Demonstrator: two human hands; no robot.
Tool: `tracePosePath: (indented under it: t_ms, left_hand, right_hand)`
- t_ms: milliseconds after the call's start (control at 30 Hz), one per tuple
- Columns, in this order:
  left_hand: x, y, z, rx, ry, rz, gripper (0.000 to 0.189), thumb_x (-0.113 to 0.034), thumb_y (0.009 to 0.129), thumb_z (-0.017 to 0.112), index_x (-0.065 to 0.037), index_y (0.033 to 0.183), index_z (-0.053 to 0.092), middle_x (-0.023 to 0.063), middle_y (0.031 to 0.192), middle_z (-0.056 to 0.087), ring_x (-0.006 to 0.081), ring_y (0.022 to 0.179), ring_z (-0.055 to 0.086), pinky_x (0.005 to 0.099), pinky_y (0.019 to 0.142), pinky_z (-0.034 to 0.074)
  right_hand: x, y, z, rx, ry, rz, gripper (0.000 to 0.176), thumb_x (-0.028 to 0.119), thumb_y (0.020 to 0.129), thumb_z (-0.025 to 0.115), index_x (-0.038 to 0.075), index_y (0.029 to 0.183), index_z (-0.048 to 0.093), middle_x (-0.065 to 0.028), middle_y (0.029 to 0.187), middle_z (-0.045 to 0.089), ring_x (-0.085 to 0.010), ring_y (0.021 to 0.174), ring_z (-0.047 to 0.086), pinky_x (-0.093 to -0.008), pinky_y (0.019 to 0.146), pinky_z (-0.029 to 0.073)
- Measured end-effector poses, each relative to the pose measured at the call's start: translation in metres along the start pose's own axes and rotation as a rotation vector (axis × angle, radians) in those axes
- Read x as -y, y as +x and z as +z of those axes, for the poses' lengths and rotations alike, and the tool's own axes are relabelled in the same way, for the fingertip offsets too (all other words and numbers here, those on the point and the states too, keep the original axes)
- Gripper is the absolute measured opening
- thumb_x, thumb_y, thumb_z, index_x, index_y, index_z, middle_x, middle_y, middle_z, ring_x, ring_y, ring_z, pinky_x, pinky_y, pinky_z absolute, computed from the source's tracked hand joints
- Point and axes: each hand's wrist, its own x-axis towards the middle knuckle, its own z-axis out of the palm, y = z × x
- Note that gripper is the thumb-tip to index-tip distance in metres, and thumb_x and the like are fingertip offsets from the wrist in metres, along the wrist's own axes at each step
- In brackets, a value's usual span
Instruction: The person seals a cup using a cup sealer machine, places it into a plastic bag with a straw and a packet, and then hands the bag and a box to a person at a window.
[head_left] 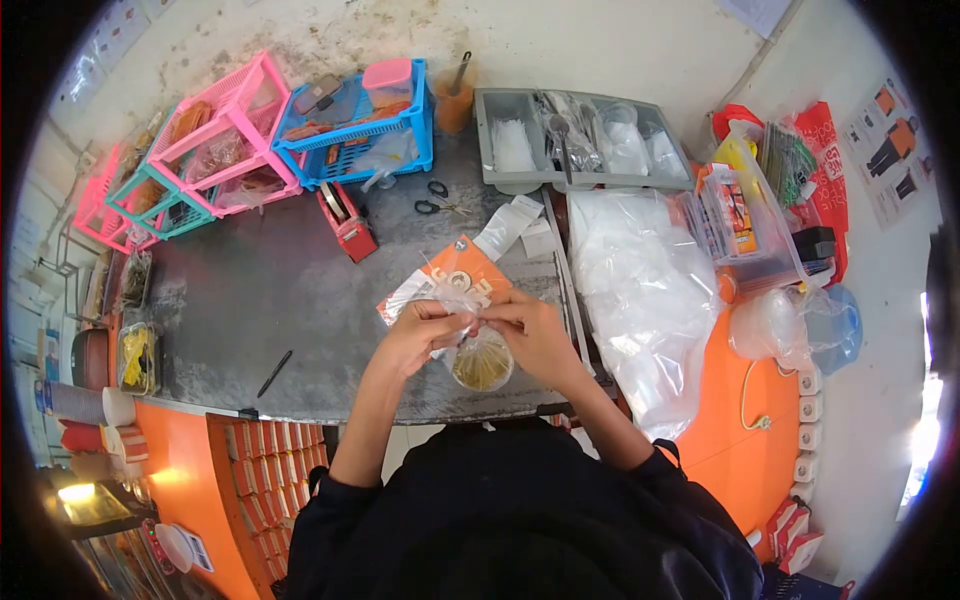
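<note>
A clear plastic bag point(482, 362) with yellowish contents hangs below my fingers at the table's front edge. My left hand point(425, 335) pinches the gathered neck of the bag from the left. From the right, my right hand point(528, 332) grips the same neck, thumb and fingertips pressed together. The loose top of the bag sticks up above both hands. Just behind them lies an orange printed packet point(462, 262), partly covered by the bag's top.
Scissors point(440, 203), a red tape dispenser point(345, 222) and a black pen point(274, 373) lie on the dark table point(250, 300). Pink and blue baskets point(352, 125) and a grey divided tray point(580, 140) line the back. Clear plastic bags point(645, 300) cover the right side.
</note>
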Motion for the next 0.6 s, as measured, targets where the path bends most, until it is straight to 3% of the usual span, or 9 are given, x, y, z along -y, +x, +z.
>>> tracePosePath:
  t_ms: [33,100,167,267,300,400,467,567,600]
  left_hand:
    - [0.003,0.001,0.002,0.015,0.019,-0.013,0.020,-0.013,0.079,0.063,0.002,0.093,0.062,0.0073,0.080,0.064,0.0115,0.067,0.060,0.0203,0.058,0.047]
    - [0.011,0.005,0.005,-0.042,-0.024,-0.024,0.018,-0.013,0.079,0.064,0.002,0.089,0.063,0.0062,0.077,0.063,0.0101,0.063,0.058,0.0194,0.056,0.044]
    - [0.014,0.005,0.007,-0.098,-0.062,-0.032,0.017,-0.013,0.079,0.064,0.001,0.086,0.064,0.0050,0.074,0.063,0.0087,0.060,0.055,0.0185,0.054,0.042]
    - [0.010,-0.004,0.014,-0.104,0.229,0.084,0.017,-0.015,0.079,0.064,0.002,0.077,0.065,0.0036,0.066,0.061,0.0057,0.058,0.051,0.0178,0.053,0.039]
    - [0.007,-0.009,0.021,-0.209,0.401,0.194,0.018,-0.015,0.080,0.063,0.003,0.075,0.065,0.0035,0.065,0.061,0.0052,0.059,0.052,0.0181,0.054,0.040]
    - [0.007,-0.014,0.031,-0.377,0.582,0.350,0.020,-0.014,0.081,0.061,0.004,0.074,0.064,0.0031,0.064,0.061,0.0043,0.060,0.054,0.0189,0.054,0.041]
    - [0.009,-0.017,0.038,-0.442,0.588,0.392,0.019,-0.013,0.082,0.060,0.005,0.076,0.064,0.0028,0.065,0.062,0.0040,0.061,0.054,0.0195,0.054,0.041]
    - [0.014,-0.022,0.046,-0.504,0.563,0.480,0.013,-0.006,0.080,0.058,0.006,0.079,0.063,0.0059,0.066,0.063,0.0058,0.059,0.055,0.0220,0.053,0.043]
    - [0.016,-0.023,0.047,-0.542,0.676,0.534,0.012,-0.006,0.079,0.057,0.005,0.079,0.063,0.0113,0.066,0.062,0.0131,0.057,0.057,0.0257,0.052,0.042]
  right_hand:
    - [-0.006,0.000,0.003,0.018,0.131,0.110,0.010,-0.003,0.074,0.060,-0.002,0.084,0.062,-0.0052,0.076,0.062,-0.0102,0.065,0.057,-0.0225,0.061,0.044]
    - [-0.023,0.001,0.009,0.039,0.256,0.224,0.008,-0.003,0.074,0.061,-0.001,0.082,0.061,-0.0049,0.077,0.061,-0.0104,0.065,0.056,-0.0226,0.062,0.044]
    - [-0.039,0.004,0.015,0.053,0.757,0.437,0.016,-0.002,0.074,0.063,0.001,0.087,0.054,-0.0055,0.077,0.061,-0.0104,0.067,0.057,-0.0220,0.063,0.045]
    - [-0.047,0.003,0.016,0.051,0.830,0.574,0.027,-0.001,0.074,0.065,0.003,0.094,0.048,-0.0066,0.077,0.061,-0.0110,0.072,0.059,-0.0209,0.065,0.046]
    - [-0.044,-0.001,0.019,0.055,0.831,0.579,0.027,-0.001,0.074,0.065,0.003,0.094,0.048,-0.0066,0.077,0.061,-0.0110,0.072,0.059,-0.0209,0.065,0.046]
    - [-0.018,-0.013,0.028,-0.156,0.731,0.406,0.033,0.000,0.073,0.066,0.003,0.098,0.045,-0.0067,0.079,0.061,-0.0106,0.073,0.059,-0.0198,0.064,0.045]
    - [-0.007,-0.020,0.031,-0.462,0.576,0.241,0.029,0.000,0.074,0.066,0.002,0.096,0.047,-0.0083,0.079,0.063,-0.0095,0.069,0.058,-0.0183,0.058,0.044]
    - [-0.009,-0.021,0.035,-0.445,0.465,0.044,0.019,0.002,0.073,0.067,0.001,0.088,0.056,-0.0057,0.077,0.063,-0.0074,0.066,0.057,-0.0182,0.053,0.042]
    - [-0.007,-0.020,0.035,-0.439,0.466,0.050,0.019,0.002,0.073,0.067,0.001,0.088,0.056,-0.0057,0.077,0.063,-0.0074,0.066,0.057,-0.0182,0.053,0.042]
